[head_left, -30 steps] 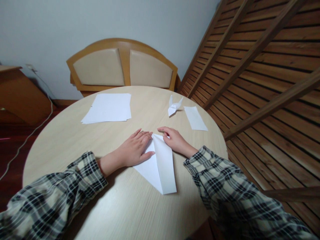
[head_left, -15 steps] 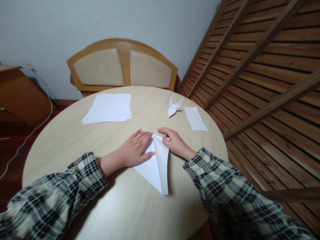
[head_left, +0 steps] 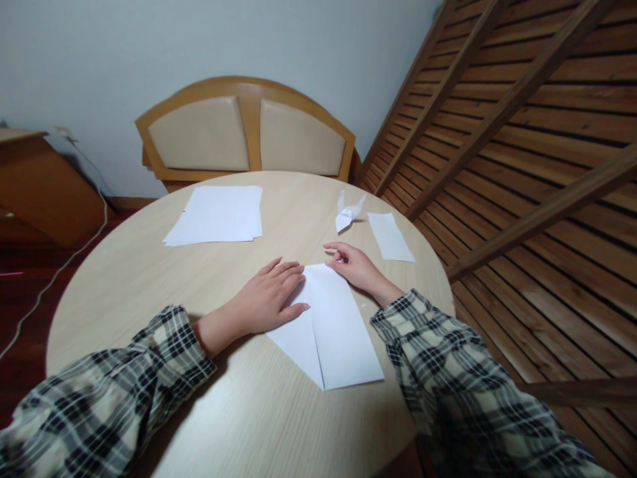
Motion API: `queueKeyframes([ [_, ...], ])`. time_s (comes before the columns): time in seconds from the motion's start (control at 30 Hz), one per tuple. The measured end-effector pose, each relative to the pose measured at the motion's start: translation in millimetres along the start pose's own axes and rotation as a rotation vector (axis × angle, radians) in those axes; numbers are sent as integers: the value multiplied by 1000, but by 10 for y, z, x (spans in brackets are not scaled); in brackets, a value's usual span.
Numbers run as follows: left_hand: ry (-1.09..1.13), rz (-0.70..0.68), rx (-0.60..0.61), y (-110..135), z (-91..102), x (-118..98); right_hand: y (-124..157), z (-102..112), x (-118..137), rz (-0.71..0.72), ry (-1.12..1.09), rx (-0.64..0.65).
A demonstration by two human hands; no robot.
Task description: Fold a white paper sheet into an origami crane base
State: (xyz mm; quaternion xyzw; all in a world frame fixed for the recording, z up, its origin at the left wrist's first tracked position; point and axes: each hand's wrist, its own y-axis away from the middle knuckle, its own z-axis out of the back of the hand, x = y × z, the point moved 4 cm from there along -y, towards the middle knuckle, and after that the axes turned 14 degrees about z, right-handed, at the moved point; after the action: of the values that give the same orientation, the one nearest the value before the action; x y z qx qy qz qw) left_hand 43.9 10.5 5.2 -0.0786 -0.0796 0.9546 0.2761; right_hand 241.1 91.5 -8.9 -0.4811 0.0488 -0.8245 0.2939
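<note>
A white sheet of paper (head_left: 343,332) lies in front of me, a folded triangular part on its left and a flat rectangular strip on its right, with a crease between them. My left hand (head_left: 269,299) rests flat on the triangular part, fingers stretched out and thumb near the crease. At the strip's upper right corner, my right hand (head_left: 355,267) pinches the paper between thumb and curled fingers, the index finger pointing left above it.
The round wooden table (head_left: 223,411) carries a stack of white paper (head_left: 219,214) at the back left. A folded paper crane (head_left: 348,214) stands at the back right beside a narrow paper strip (head_left: 391,237). Behind the table is a padded wooden headboard (head_left: 253,133); a slatted wooden panel (head_left: 522,133) slopes along the right.
The paper's right strip has swung outward to the right and now lies flatter. My right hand has moved slightly right and away with its corner; my left hand has stayed in place.
</note>
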Motion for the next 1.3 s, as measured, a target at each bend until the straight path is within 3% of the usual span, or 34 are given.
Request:
queueKeyframes([
  [0.37,-9,-17,-36,20,-9,-9,-17,-23,-11,-8,85,-56],
  [1.3,-39,9,-12,-13,-30,15,50,-78,75,2,107,-14],
])
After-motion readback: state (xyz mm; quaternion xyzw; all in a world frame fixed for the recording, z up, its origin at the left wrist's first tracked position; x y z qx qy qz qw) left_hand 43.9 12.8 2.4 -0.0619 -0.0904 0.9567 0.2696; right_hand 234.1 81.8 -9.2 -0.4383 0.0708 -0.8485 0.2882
